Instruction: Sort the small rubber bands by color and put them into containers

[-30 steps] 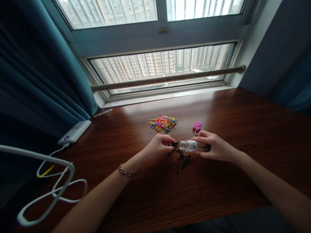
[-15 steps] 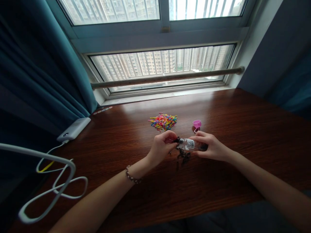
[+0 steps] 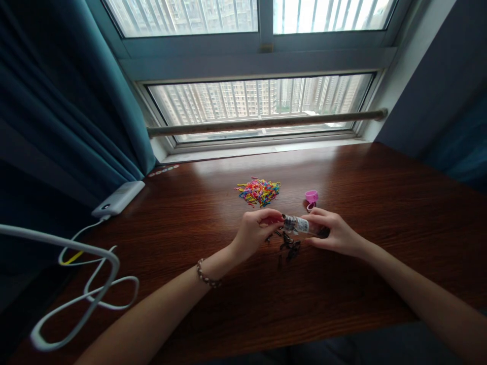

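My right hand (image 3: 337,233) is wrapped round a small clear bottle (image 3: 292,224) with a white label, tilted so that its mouth points left. Dark pieces show in the bottle's neck and at its base. At the mouth, the fingers of my left hand (image 3: 255,230) are pinched together against small black bands, partly hidden by the fingers. Beneath the bottle lies a loose heap of black bands (image 3: 291,247) on the wooden table. Beyond my hands is a pile of small multicoloured bands (image 3: 259,192). A pink cap (image 3: 311,196) with a ring loop lies near my right fingertips.
The brown table (image 3: 198,203) reaches to a window with a horizontal rail (image 3: 266,123). On the left stand a white power bank (image 3: 119,197) and a looped white cable (image 3: 110,258). A blue curtain (image 3: 114,101) hangs beside them.
The black bands that stuck out at the bottle's mouth are now mostly inside its neck. Both hands stay at the bottle. The whole view has shifted slightly.
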Available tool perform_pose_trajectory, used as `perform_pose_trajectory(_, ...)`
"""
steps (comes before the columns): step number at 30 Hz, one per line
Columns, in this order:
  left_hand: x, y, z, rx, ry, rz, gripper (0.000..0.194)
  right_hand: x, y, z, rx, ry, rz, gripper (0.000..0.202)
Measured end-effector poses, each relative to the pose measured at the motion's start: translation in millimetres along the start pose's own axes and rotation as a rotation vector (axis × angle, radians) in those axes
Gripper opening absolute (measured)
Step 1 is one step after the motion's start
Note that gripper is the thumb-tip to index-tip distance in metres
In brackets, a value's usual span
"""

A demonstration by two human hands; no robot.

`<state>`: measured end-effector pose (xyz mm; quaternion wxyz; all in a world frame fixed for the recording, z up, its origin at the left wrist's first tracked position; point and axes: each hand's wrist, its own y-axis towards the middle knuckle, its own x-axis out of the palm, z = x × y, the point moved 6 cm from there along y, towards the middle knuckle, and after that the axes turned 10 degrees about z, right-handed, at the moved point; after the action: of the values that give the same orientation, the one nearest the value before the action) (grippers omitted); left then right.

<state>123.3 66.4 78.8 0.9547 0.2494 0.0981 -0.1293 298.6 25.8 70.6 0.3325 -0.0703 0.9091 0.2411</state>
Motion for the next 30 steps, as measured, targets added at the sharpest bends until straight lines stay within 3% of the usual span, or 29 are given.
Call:
perform_pose_trajectory(7, -5.4, 4, 6, 0.026, 0.019, 0.004, 0.011, -2, 1, 2, 0.024, -0.004, 0.022, 0.039)
perform_pose_trajectory(11, -16.3, 14, -8, -0.119, 0.023, 0.052, 0.016, -5, 2, 7, 0.086, 0.075, 0.063, 0.037)
perform_pose_trajectory(13, -19.7, 17, -20, -0.209, 0.129, -0.022, 0.022, -8, 2, 13, 0.171, 0.169, 0.101, 0.034)
perform_pose_trajectory(17, -16.4, 8, -42, -0.348, 0.402, -0.402, 0.048, -16, 1, 25, 0.362, 0.349, 0.203, 0.024)
perform_pose_trajectory(20, -7.4, -6, -36, -0.254, 0.462, -0.601, 0.066, -20, 0, 27, 0.417, 0.406, 0.254, 0.025)
perform_pose_trajectory(23, 7.0, -18, -23, -0.122, 0.429, -0.66, 0.095, -20, 0, 27, 0.425, 0.415, 0.273, 0.03)
perform_pose_trajectory(25, 17.3, -23, -19, -0.081, 0.397, -0.658, 0.103, -18, 0, 28, 0.417, 0.41, 0.258, 0.03)
perform_pose_trajectory(27, 26.4, -26, -19, -0.059, 0.377, -0.637, 0.094, -17, 0, 28, 0.406, 0.408, 0.242, 0.028)
perform_pose_trajectory(30, 35.6, -28, -20, -0.006, 0.345, -0.59, 0.064, -17, 1, 28, 0.38, 0.396, 0.233, 0.027)
